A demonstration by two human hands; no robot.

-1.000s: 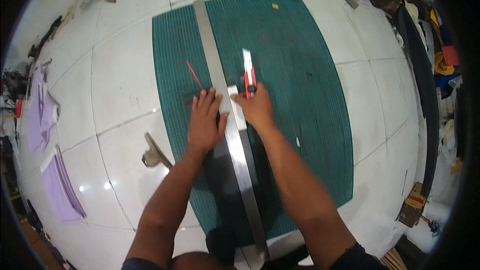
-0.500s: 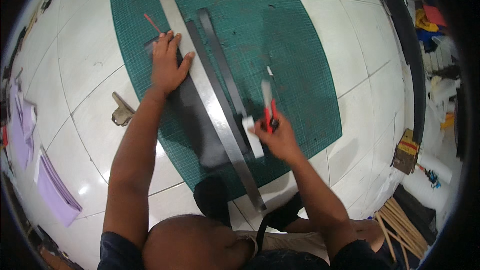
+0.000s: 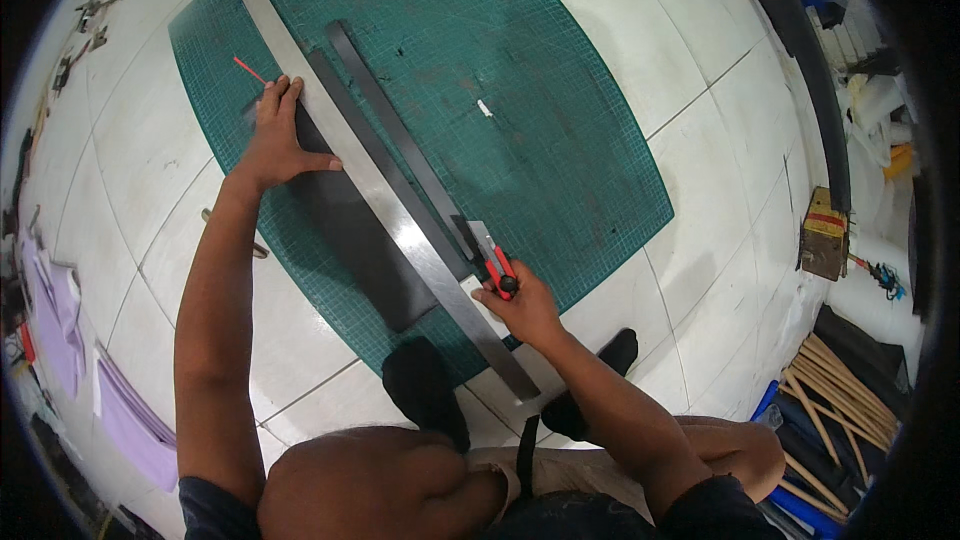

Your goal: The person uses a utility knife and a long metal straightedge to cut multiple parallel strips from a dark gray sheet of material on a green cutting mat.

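Observation:
A long steel ruler (image 3: 405, 220) lies diagonally over a black sheet (image 3: 355, 245) on the green cutting mat (image 3: 560, 120). My left hand (image 3: 275, 148) is open, thumb and fingers spread, pressed on the sheet and the ruler's left edge. My right hand (image 3: 528, 308) is closed around a red utility knife (image 3: 499, 268), its blade pointing up and left beside the ruler. Under that hand a white flat piece (image 3: 474, 290) sits against the ruler's right edge, partly covered by my fingers. Two narrow dark strips run along the ruler's right side, the outer strip (image 3: 385, 110) farther from it.
A thin red stick (image 3: 250, 70) lies above my left hand. A small white scrap (image 3: 485, 108) rests on the mat. Folded lilac cloth (image 3: 130, 420) is on the tiles at left. Wooden sticks (image 3: 850, 390) and a yellow-and-brown block (image 3: 824, 235) stand at right. My feet are at the mat's near edge.
The whole view has shifted. My right hand has brought the knife down closer to the ruler, its blade now tilted left. My left hand still presses near the same spot, thumb more outstretched.

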